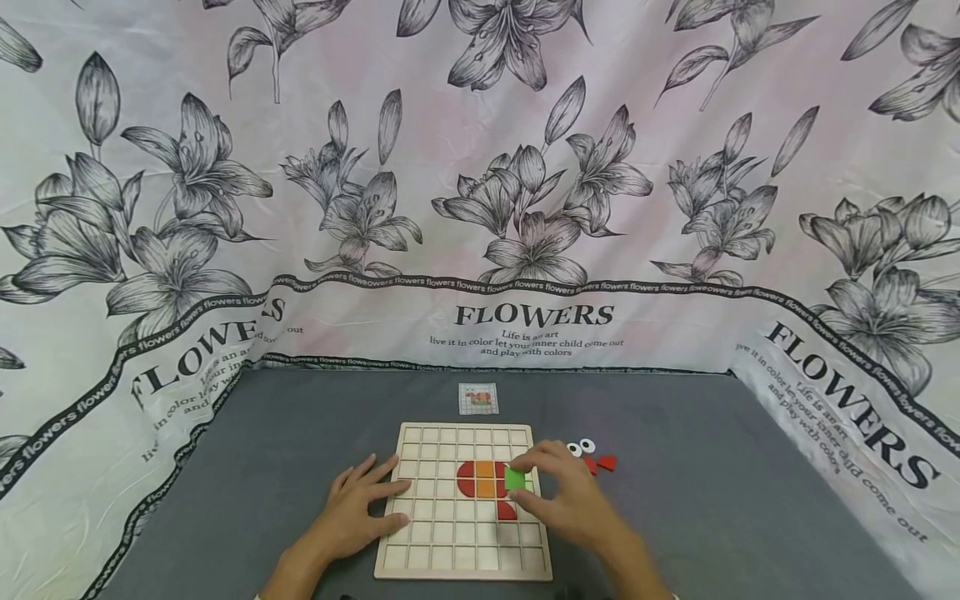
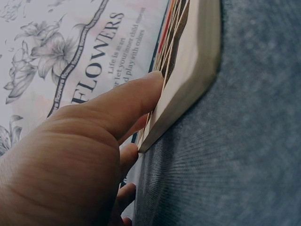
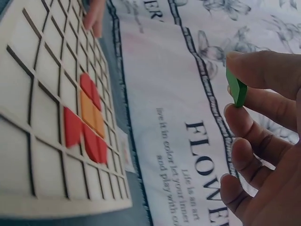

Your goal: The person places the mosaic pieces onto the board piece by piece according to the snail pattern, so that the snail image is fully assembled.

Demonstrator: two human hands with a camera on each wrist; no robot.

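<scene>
A wooden grid board [image 1: 442, 533] lies on the grey cloth, with red pieces [image 1: 467, 479] and orange pieces [image 1: 485, 479] set in its cells. A separate red quarter-round piece [image 1: 507, 510] sits lower right of them. My left hand [image 1: 356, 508] rests on the board's left edge, fingers spread, its thumb on the rim in the left wrist view. Between thumb and fingertips my right hand [image 1: 566, 492] pinches a green piece [image 3: 237, 84]. In the right wrist view that piece is held up off the board.
Behind the board lies a small pattern card [image 1: 478, 398] with a coloured picture on a grid. Right of the board are white eye-like discs [image 1: 587, 446] and loose red pieces [image 1: 607, 462]. A flower-printed cloth [image 1: 525, 325] rises behind and at both sides.
</scene>
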